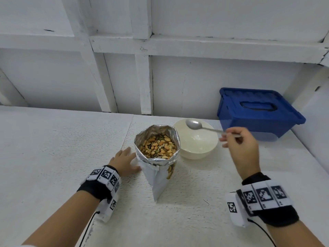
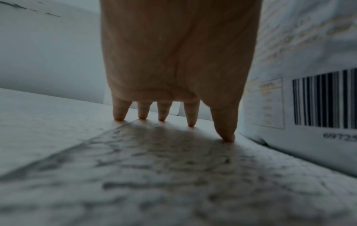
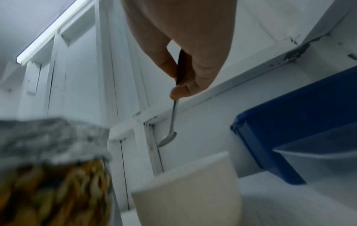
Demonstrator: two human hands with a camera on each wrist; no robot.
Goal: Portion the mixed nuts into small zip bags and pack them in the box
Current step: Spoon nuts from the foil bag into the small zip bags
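Nut bag (image 1: 156,157) is seen standing open on the tabletop (image 1: 62,148), mixed nuts (image 1: 157,146) visible inside; its base is partly hidden by its own foil rim in the head view. A barcode (image 2: 318,99) is printed on the bag's side — digits "69725" are read, the rest cut off by the frame edge; the panel text beside it is too blurred to read. Left hand (image 1: 124,162) is placed just beside the bag, fingers (image 2: 191,116) straight and spread, tips on the tabletop, nothing held. Spoon (image 1: 195,124) is pinched by its handle in the right hand (image 1: 240,147), its empty scoop held above the cream bowl (image 1: 195,139). Blue box (image 1: 258,111) sits lidded by the wall, behind the bowl — its right end is cut off in the right wrist view. Bare tabletop lies to the left.
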